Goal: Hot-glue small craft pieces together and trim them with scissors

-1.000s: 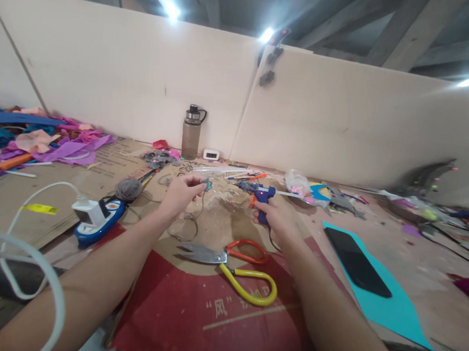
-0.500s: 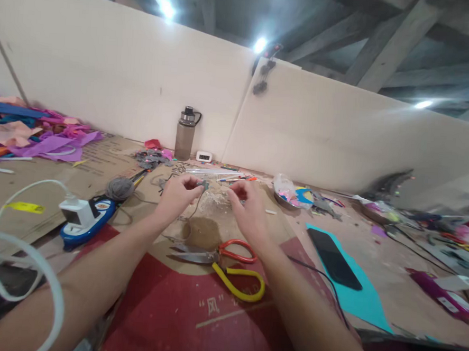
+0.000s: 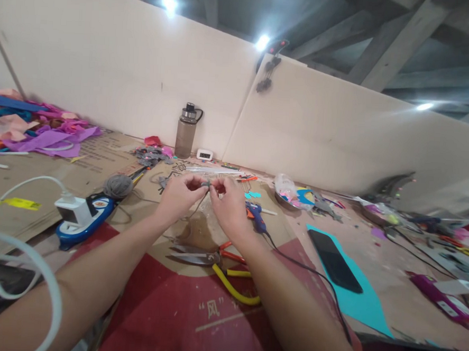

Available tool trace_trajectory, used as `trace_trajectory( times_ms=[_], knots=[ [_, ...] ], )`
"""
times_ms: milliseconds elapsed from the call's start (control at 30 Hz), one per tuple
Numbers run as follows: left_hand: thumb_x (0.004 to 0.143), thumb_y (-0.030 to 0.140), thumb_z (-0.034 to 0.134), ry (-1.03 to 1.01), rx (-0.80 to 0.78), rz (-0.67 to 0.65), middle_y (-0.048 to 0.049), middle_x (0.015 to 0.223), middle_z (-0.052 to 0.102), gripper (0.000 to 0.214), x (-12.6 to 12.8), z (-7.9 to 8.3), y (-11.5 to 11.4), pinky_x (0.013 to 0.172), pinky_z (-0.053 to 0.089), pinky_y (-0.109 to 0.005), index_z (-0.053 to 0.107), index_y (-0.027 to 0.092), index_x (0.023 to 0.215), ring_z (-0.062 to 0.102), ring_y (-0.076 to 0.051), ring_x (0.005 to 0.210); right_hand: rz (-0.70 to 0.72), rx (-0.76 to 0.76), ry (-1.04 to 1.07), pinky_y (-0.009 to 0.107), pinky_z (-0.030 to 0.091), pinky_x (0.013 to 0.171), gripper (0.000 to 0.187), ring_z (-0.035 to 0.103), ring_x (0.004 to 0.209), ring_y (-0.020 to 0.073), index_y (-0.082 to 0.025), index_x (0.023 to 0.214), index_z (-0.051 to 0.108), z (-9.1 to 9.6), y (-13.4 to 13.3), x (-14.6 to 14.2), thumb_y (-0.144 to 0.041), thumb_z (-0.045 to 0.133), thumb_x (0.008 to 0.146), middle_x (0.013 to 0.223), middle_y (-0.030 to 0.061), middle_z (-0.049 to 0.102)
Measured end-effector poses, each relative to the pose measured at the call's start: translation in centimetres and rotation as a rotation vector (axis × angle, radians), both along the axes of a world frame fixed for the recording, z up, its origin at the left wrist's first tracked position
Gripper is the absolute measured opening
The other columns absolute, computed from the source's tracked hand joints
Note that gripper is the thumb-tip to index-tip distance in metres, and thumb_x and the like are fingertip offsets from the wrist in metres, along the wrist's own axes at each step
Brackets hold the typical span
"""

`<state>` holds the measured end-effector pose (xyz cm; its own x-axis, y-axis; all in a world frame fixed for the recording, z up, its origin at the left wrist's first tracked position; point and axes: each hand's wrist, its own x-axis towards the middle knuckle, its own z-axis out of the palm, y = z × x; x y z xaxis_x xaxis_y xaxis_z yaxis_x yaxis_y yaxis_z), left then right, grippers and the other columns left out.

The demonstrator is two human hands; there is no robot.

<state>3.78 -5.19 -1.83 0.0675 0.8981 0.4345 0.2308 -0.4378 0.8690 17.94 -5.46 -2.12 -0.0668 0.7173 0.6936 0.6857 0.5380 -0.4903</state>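
Cluttered tabletop (image 3: 391,270), glue gun (image 3: 256,215) set aside. Left hand (image 3: 179,196) and right hand (image 3: 227,204) both pinch one small grey piece (image 3: 206,184). Advisable: keep each grip firm, pressing evenly.

A water bottle (image 3: 185,130) stands at the table's (image 3: 403,270) far edge. Crepe scraps (image 3: 42,132) heap at its far left corner; a phone (image 3: 334,260) lies toward its right edge.

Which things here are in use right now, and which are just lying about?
In use: left hand and right hand, both pinching a small grey piece with a thin cord hanging from it.

Lying about: glue gun, scissors, water bottle, phone, yarn ball, paper scraps.
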Motion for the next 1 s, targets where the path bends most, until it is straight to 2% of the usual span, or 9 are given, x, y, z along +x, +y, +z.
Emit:
trace_trajectory(
  times_ms=[300,533,767,1000],
  knots=[
    [0.07,0.031,0.062,-0.035,-0.121,-0.049,0.0013,0.06,0.057,0.019,0.2,0.5,-0.3,0.047,0.037,-0.02,0.065,0.013,0.076,0.045,-0.008,0.049,0.022,0.075,-0.078,0.031,0.04,0.074,0.006,0.05,0.083,0.0178,-0.02,0.081,0.053,0.8,-0.8,0.2,-0.017,0.047,0.081,0.086,0.005,0.056],
    [0.069,0.031,0.062,-0.011,-0.087,-0.052,-0.0005,0.066,0.061,0.021,0.1,0.3,-0.2,0.05,0.039,-0.02,0.067,0.014,0.08,0.048,-0.008,0.054,0.066,0.005,-0.011,0.03,0.041,0.072,0.004,0.051,0.081,0.0173,-0.02,0.08,0.052,0.6,-0.5,0.5,-0.019,0.048,0.08,0.084,0.0044,0.057],
    [0.071,0.029,0.06,0.069,-0.033,-0.082,-0.0017,0.07,0.064,0.019,-0.2,0.0,0.2,0.053,0.04,-0.021,0.068,0.015,0.082,0.051,-0.01,0.058,0.162,-0.166,0.162,0.028,0.041,0.067,0.009,0.052,0.073,0.0138,-0.02,0.084,0.052,0.5,0.1,0.9,-0.022,0.053,0.075,0.079,0.0013,0.057],
    [0.072,0.027,0.058,0.217,-0.045,-0.135,0.0011,0.058,0.059,0.018,-0.2,0.3,0.2,0.046,0.035,-0.02,0.069,0.015,0.08,0.046,-0.008,0.048,0.383,-0.559,0.486,0.023,0.035,0.055,0.014,0.042,0.055,0.0078,-0.018,0.072,0.054,0.7,0.8,1.7,-0.029,0.06,0.065,0.062,-0.0051,0.051]
  ],
)
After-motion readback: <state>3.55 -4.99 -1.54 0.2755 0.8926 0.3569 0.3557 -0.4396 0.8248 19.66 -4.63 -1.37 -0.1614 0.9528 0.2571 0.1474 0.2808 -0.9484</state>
